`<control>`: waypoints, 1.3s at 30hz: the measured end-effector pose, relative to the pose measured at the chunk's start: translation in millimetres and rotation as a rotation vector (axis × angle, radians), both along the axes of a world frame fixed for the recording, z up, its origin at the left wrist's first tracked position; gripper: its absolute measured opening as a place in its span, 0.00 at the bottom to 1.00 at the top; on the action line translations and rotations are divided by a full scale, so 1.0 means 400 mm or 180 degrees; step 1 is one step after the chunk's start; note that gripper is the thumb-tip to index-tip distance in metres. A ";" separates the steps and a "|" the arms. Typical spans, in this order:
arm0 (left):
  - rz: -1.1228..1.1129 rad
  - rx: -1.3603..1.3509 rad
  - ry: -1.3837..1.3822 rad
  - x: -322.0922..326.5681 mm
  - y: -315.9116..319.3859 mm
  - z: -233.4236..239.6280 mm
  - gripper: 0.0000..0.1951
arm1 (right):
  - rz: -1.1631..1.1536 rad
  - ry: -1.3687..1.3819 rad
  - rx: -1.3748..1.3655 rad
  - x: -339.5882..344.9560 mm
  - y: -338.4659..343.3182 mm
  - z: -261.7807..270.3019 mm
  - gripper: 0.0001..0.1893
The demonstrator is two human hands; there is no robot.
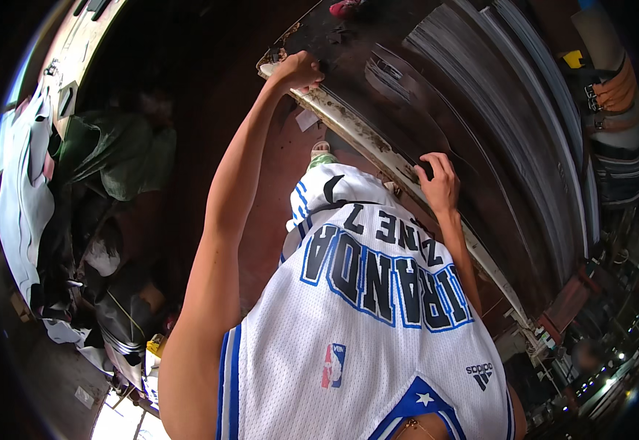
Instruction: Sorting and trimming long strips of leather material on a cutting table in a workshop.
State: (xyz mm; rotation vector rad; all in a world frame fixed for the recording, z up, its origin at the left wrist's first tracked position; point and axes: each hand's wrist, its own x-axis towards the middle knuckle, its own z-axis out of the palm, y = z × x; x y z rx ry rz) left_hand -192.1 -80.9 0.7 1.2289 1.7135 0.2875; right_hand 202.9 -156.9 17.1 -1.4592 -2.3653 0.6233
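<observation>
My left hand (300,71) lies at the far left corner of a worktable, its fingers curled at the worn, stained pale edge (369,137). Whether anything is pinched in those fingers cannot be made out. Farther along the same edge, to the right, is my right hand (440,180), raised with bent, parted fingers and nothing visible in it. Beyond both hands, thin dark sheets (440,126) lie on the dark tabletop. A thick stack of grey sheets (495,110) curves across the table behind them. A small bunch of layered material (388,74) lies between my left hand and that stack.
Orange straps with buckles (619,93) circle a grey bundle at the right, near a yellow object (573,59). A red item (345,7) lies at the top. White cloth (25,203) and green fabric (132,159) are at the left. A pale scrap (307,119) is below the table edge.
</observation>
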 end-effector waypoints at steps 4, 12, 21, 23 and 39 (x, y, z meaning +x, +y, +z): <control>0.0100 0.0084 0.0153 0.017 -0.004 -0.006 0.10 | 0.0034 -0.0028 0.0053 0.007 0.000 -0.001 0.15; -0.0007 0.0206 0.0621 0.029 -0.014 -0.038 0.10 | 0.0032 -0.0054 0.0091 0.015 -0.016 -0.002 0.15; -0.0018 0.0221 0.0756 0.027 -0.020 -0.064 0.10 | 0.0029 -0.0032 0.0072 0.024 -0.018 -0.007 0.15; -0.0041 0.0421 0.0777 0.036 -0.021 -0.059 0.10 | 0.0016 -0.0021 0.0079 0.029 -0.018 -0.008 0.15; -0.0277 0.1098 0.1794 0.090 -0.020 0.037 0.07 | -0.0047 0.0013 0.0076 0.047 0.003 -0.011 0.13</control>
